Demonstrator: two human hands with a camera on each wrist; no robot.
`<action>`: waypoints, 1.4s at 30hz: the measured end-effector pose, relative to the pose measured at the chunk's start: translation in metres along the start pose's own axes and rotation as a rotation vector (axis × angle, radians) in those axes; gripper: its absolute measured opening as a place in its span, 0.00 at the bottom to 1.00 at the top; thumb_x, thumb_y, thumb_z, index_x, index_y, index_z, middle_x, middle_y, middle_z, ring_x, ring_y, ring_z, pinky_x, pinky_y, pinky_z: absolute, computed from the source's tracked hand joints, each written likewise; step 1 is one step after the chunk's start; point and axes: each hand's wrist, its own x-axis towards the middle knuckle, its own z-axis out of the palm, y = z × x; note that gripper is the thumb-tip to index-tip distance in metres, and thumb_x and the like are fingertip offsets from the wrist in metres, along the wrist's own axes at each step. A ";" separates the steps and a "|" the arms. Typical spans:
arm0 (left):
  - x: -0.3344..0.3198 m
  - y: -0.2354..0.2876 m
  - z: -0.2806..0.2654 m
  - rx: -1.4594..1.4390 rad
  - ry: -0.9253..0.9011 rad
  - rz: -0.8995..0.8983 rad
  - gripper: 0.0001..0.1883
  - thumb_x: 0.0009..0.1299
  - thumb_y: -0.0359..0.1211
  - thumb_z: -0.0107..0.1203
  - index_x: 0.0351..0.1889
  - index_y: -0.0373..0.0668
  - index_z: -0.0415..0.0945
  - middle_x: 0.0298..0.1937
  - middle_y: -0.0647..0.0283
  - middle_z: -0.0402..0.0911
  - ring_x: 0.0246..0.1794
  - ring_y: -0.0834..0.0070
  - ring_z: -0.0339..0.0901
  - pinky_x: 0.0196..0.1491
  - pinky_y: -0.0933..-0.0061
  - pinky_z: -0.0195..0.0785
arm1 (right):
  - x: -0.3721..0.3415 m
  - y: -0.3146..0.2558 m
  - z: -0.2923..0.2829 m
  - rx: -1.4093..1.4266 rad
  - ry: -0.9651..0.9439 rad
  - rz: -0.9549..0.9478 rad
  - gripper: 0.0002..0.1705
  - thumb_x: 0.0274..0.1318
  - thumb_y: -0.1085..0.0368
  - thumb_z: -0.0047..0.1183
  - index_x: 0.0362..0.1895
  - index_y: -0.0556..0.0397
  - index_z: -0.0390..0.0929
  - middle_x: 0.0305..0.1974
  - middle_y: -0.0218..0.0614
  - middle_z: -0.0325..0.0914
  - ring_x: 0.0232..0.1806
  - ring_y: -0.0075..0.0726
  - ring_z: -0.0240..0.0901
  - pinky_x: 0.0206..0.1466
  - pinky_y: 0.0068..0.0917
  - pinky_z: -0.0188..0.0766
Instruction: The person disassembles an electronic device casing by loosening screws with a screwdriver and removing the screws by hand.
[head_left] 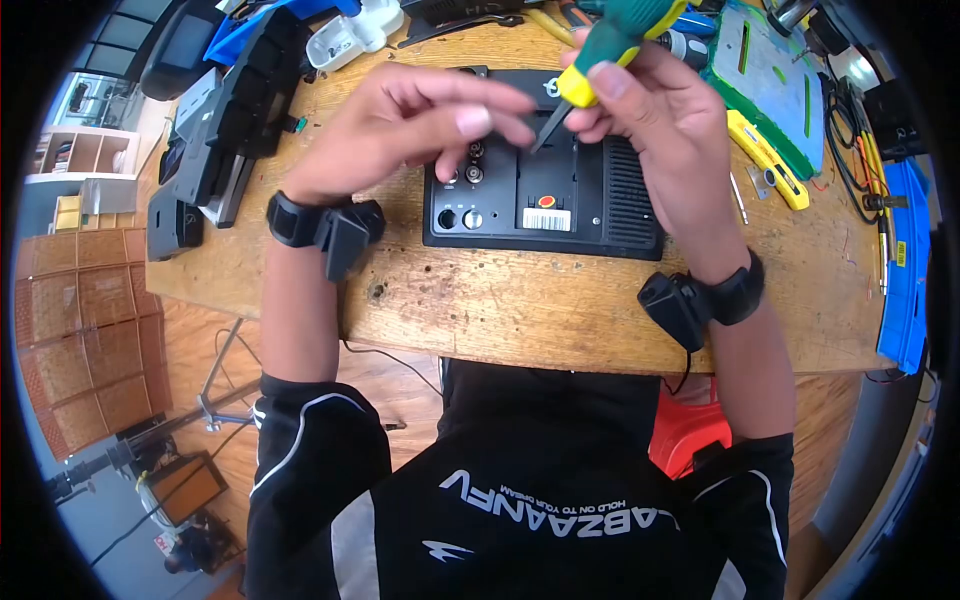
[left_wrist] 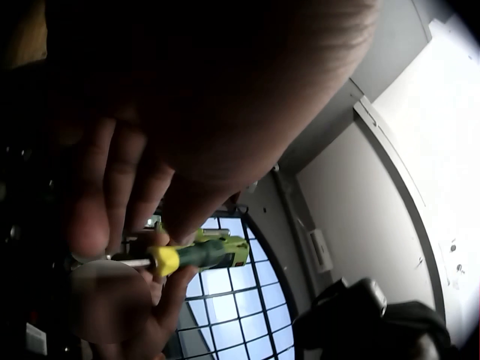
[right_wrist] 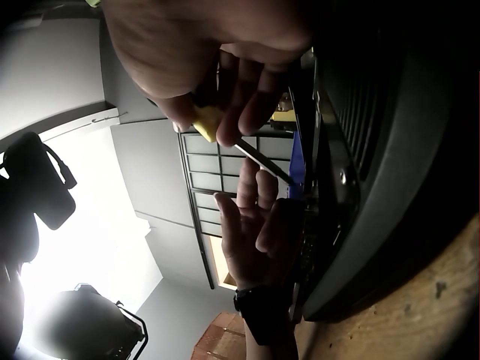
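A black flat-backed device (head_left: 548, 183) with round connectors, a vented side and a barcode label (head_left: 547, 219) lies on the wooden bench. Above it, my right hand (head_left: 675, 130) grips a screwdriver (head_left: 612, 55) by its green and yellow handle, the shaft slanting down to the left over the device. My left hand (head_left: 400, 130) reaches over the connector side, fingers loosely extended toward the shaft and holding nothing. In the left wrist view, the screwdriver (left_wrist: 214, 255) shows beyond the left fingers. The right wrist view shows the screwdriver shaft (right_wrist: 262, 161) pointing toward the device.
Black equipment housings (head_left: 250, 90) stand at the left, with a white tray (head_left: 345, 40) of small parts behind. To the right lie a yellow utility knife (head_left: 768, 160), a green-edged board (head_left: 770, 85), cables and a blue bin (head_left: 905, 260). The bench's front edge (head_left: 560, 358) runs close to the body.
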 end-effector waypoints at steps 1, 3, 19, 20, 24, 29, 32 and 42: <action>0.000 0.003 0.007 -0.019 0.029 -0.022 0.17 0.77 0.35 0.57 0.59 0.37 0.83 0.45 0.56 0.90 0.22 0.88 0.73 0.28 0.86 0.69 | -0.001 0.002 0.003 0.071 -0.031 0.004 0.22 0.69 0.61 0.60 0.59 0.64 0.78 0.50 0.45 0.85 0.40 0.28 0.86 0.44 0.20 0.81; 0.001 0.011 0.016 -0.036 0.019 -0.068 0.13 0.74 0.31 0.62 0.54 0.36 0.86 0.41 0.57 0.90 0.24 0.89 0.75 0.27 0.86 0.68 | -0.005 0.001 0.009 0.122 -0.073 0.004 0.23 0.67 0.62 0.64 0.58 0.65 0.78 0.44 0.42 0.86 0.40 0.30 0.87 0.43 0.22 0.83; 0.001 0.006 0.028 0.154 0.166 0.011 0.12 0.64 0.28 0.74 0.45 0.39 0.89 0.25 0.75 0.81 0.21 0.93 0.63 0.25 0.85 0.52 | -0.007 -0.002 0.014 0.103 -0.123 -0.005 0.20 0.65 0.68 0.65 0.57 0.66 0.80 0.41 0.38 0.86 0.39 0.23 0.83 0.44 0.19 0.81; 0.002 0.006 0.028 0.157 0.164 0.011 0.12 0.64 0.28 0.74 0.45 0.39 0.89 0.25 0.75 0.81 0.21 0.93 0.63 0.25 0.85 0.52 | -0.007 -0.001 0.014 0.104 -0.121 -0.008 0.20 0.65 0.68 0.65 0.57 0.66 0.80 0.41 0.38 0.86 0.39 0.23 0.83 0.44 0.19 0.81; 0.004 -0.001 0.019 0.203 0.265 0.002 0.09 0.65 0.26 0.72 0.41 0.33 0.87 0.37 0.62 0.89 0.23 0.90 0.71 0.29 0.86 0.65 | 0.000 0.004 0.005 -0.033 0.017 -0.161 0.18 0.64 0.67 0.66 0.56 0.62 0.83 0.40 0.35 0.86 0.37 0.19 0.82 0.42 0.16 0.80; 0.006 -0.015 0.013 0.249 0.474 0.008 0.10 0.67 0.31 0.72 0.44 0.37 0.89 0.21 0.79 0.78 0.20 0.96 0.61 0.24 0.87 0.51 | 0.005 0.011 -0.007 -0.208 0.147 -0.172 0.14 0.65 0.65 0.65 0.52 0.57 0.86 0.36 0.31 0.86 0.34 0.16 0.81 0.36 0.14 0.77; 0.008 -0.016 0.012 0.268 0.497 0.016 0.11 0.68 0.32 0.71 0.45 0.36 0.89 0.20 0.80 0.76 0.20 0.96 0.59 0.24 0.87 0.50 | 0.005 0.013 -0.008 -0.176 0.153 -0.101 0.14 0.66 0.63 0.64 0.51 0.58 0.87 0.33 0.31 0.86 0.33 0.15 0.80 0.34 0.14 0.75; 0.008 -0.014 0.013 0.263 0.483 -0.002 0.10 0.68 0.31 0.71 0.43 0.36 0.89 0.18 0.81 0.72 0.19 0.96 0.57 0.23 0.85 0.47 | 0.004 0.014 -0.008 -0.177 0.155 -0.074 0.13 0.69 0.62 0.62 0.49 0.58 0.87 0.33 0.31 0.85 0.34 0.16 0.80 0.33 0.15 0.75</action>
